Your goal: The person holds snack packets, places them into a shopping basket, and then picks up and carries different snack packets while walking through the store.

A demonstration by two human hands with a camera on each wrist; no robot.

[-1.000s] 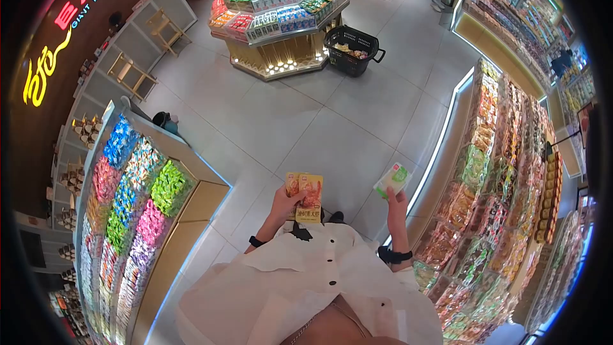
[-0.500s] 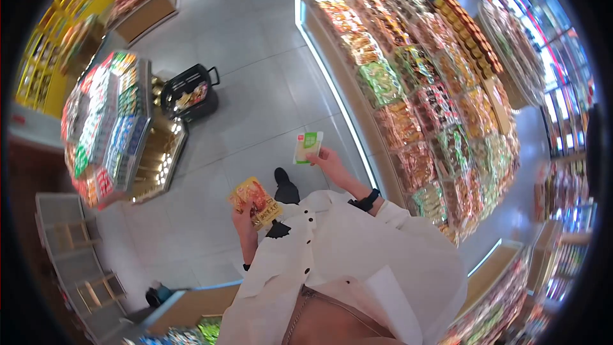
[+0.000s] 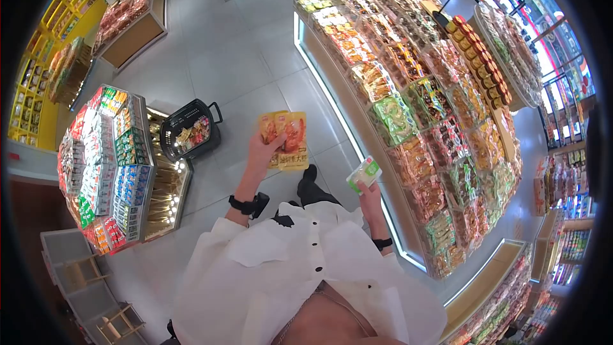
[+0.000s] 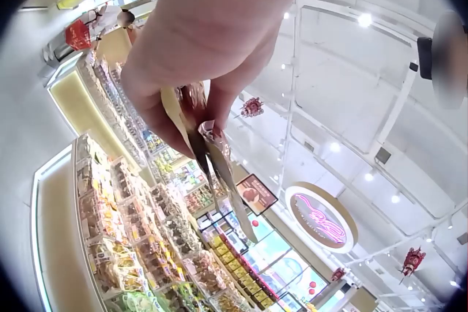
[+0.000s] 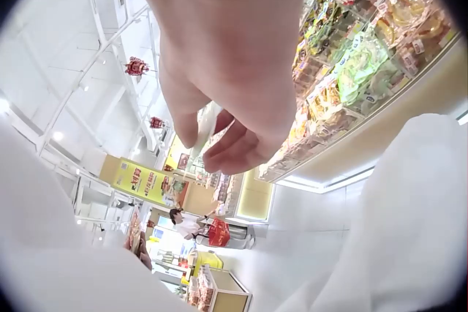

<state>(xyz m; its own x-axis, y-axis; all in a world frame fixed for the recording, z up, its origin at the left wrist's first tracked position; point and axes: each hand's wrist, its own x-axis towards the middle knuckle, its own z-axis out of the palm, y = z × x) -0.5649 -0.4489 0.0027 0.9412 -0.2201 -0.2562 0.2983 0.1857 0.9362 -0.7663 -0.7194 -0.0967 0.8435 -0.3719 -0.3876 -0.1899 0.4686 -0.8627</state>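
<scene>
Your left hand (image 3: 260,149) pinches two yellow packets (image 3: 283,140), left of the white-green packet (image 3: 364,174) your right hand (image 3: 370,199) pinches. The black basket (image 3: 189,130) sits farther left.

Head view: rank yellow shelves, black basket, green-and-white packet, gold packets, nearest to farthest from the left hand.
1. Gold packets, gripped in the left hand.
2. Green-and-white packet, in the right hand.
3. Black basket, on the floor, to the left.
4. Yellow shelves, far upper left.

A snack shop: slanted display bins (image 3: 408,121) of packets, black shopping basket (image 3: 189,131)
</scene>
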